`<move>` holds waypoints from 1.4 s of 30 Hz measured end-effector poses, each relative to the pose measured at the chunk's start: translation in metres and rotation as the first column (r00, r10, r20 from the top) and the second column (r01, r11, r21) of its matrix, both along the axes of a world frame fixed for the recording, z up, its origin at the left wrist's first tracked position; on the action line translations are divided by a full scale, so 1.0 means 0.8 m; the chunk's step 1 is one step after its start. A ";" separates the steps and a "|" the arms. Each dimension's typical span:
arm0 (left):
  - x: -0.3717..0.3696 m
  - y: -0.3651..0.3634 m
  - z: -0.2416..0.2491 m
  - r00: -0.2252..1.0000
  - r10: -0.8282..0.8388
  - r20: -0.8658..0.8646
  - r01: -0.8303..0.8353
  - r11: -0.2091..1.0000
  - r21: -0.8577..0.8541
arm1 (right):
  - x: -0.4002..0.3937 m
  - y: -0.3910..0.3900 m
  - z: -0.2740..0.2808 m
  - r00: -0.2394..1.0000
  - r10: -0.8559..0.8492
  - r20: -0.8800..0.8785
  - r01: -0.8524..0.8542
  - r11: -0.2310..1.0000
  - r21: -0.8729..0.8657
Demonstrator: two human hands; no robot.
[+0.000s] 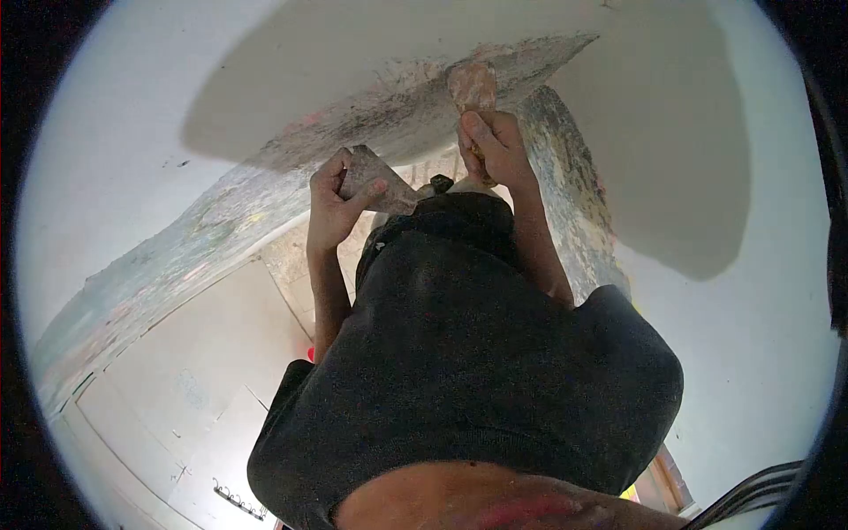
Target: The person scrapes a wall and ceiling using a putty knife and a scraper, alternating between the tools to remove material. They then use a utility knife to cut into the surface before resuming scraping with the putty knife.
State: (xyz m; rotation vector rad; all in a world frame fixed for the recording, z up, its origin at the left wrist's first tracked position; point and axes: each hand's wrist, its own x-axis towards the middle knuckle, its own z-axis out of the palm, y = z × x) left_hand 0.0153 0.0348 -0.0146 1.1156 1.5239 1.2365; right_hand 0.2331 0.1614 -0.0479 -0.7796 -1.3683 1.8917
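Note:
In my right hand (499, 146) is a scraper (473, 86), its wide, stained blade pointing up and lying over the top edge of a rough band on the wall. The thumb lies along the lower blade and the fingers curl round the handle. My left hand (334, 205) grips a flat grey plate (382, 182) between thumb and fingers, held tilted just in front of my waist. Behind both hands runs the rough, mottled wall band (380, 119), with grey, pink and yellow patches.
Smooth white wall (265, 44) borders the rough band, and another rough strip (570, 168) runs down the adjoining wall at right. At lower left are a pale door (203, 353) and a row of hooks (238, 500). Dark cables (751, 495) hang at lower right.

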 end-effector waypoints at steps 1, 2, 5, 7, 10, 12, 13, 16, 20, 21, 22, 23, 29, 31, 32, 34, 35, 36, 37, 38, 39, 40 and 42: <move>0.001 -0.002 -0.003 1.000 0.001 0.015 -0.001 1.000 -0.018 | 0.000 0.001 0.000 1.000 0.009 0.017 -0.009 1.000 -0.001; 0.001 -0.009 -0.005 1.000 -0.004 0.001 0.004 0.999 -0.044 | 0.002 0.000 0.001 0.999 0.013 0.037 -0.013 1.000 -0.008; -0.005 -0.005 -0.005 0.999 -0.022 -0.040 0.020 0.998 -0.055 | 0.003 0.001 0.000 0.998 0.004 0.060 -0.004 1.000 -0.009; -0.002 -0.007 -0.004 0.998 -0.006 -0.057 0.004 0.999 -0.039 | 0.005 0.004 0.001 0.999 0.014 0.045 -0.014 1.000 0.003; 0.003 -0.003 -0.008 0.999 -0.031 -0.021 0.031 0.999 -0.024 | 0.006 0.001 -0.005 0.999 0.030 0.014 -0.030 0.999 0.013; 0.002 0.002 -0.006 0.999 -0.035 0.008 0.035 0.999 -0.016 | 0.005 0.004 -0.013 0.999 0.019 0.039 -0.019 1.000 0.011; 0.004 0.003 -0.003 0.999 -0.033 0.026 0.033 0.999 -0.011 | 0.004 0.007 -0.014 0.999 0.016 0.028 -0.016 1.000 0.004; 0.008 0.001 0.004 0.999 -0.024 0.048 0.028 0.997 -0.073 | 0.002 0.001 -0.024 1.000 -0.018 0.020 0.018 0.999 0.033; 0.004 0.006 0.003 0.999 -0.014 -0.029 0.015 1.000 0.008 | -0.001 0.009 -0.030 1.000 0.015 -0.025 -0.014 1.000 0.019; 0.003 0.005 0.002 0.999 -0.008 -0.045 0.008 1.000 -0.012 | 0.002 0.003 -0.027 0.998 0.048 -0.047 -0.051 0.996 -0.074; 0.002 0.005 0.001 0.998 -0.009 -0.056 0.007 0.999 -0.035 | 0.001 -0.003 -0.026 0.999 0.017 -0.033 -0.018 0.999 -0.044; 0.001 0.005 -0.001 0.998 -0.010 -0.065 0.007 0.998 -0.054 | -0.002 -0.006 -0.025 1.000 -0.015 -0.016 0.015 1.000 -0.010; 0.004 -0.003 -0.006 1.000 0.000 -0.003 -0.001 0.999 -0.052 | -0.001 -0.008 -0.046 0.998 -0.020 -0.055 0.017 0.999 -0.047; 0.004 0.010 -0.009 1.000 -0.014 0.001 0.014 1.000 -0.024 | -0.005 0.007 -0.036 0.998 -0.015 -0.060 0.013 0.999 -0.043; 0.004 0.010 -0.010 1.000 -0.021 0.012 0.021 1.000 -0.014 | -0.002 0.003 -0.031 0.998 -0.004 -0.062 0.001 0.998 -0.062; 0.005 0.006 -0.010 0.999 -0.032 0.028 0.032 0.999 -0.020 | -0.002 -0.006 -0.026 0.998 -0.001 -0.067 -0.004 0.996 -0.084; 0.007 0.008 -0.009 0.999 -0.035 0.035 0.036 0.999 -0.026 | -0.001 -0.007 -0.026 0.998 -0.008 -0.069 0.003 0.997 -0.076; 0.008 0.011 -0.007 0.998 -0.036 0.043 0.037 0.999 -0.027 | 0.000 -0.005 -0.027 0.997 -0.013 -0.070 0.008 0.998 -0.065; 0.009 0.010 -0.004 0.999 -0.025 0.035 0.027 0.998 -0.053 | 0.001 -0.003 -0.028 0.998 -0.004 -0.068 0.001 0.999 -0.040; 0.008 0.008 -0.001 1.000 -0.016 0.024 0.018 0.997 -0.080 | 0.002 0.001 -0.031 0.998 0.004 -0.068 -0.005 1.000 -0.016; 0.007 0.007 0.001 1.000 -0.008 0.012 0.009 0.994 -0.106 | 0.002 0.004 -0.031 0.998 0.010 -0.069 -0.010 1.000 0.009; 0.006 0.007 0.000 0.999 -0.002 0.035 0.005 0.995 -0.099 | 0.003 0.005 -0.032 0.998 0.017 -0.058 -0.017 1.000 0.002; 0.007 0.007 -0.006 0.996 0.008 0.087 -0.001 0.996 -0.089 | 0.007 0.004 -0.029 0.999 0.029 -0.029 -0.030 0.999 -0.015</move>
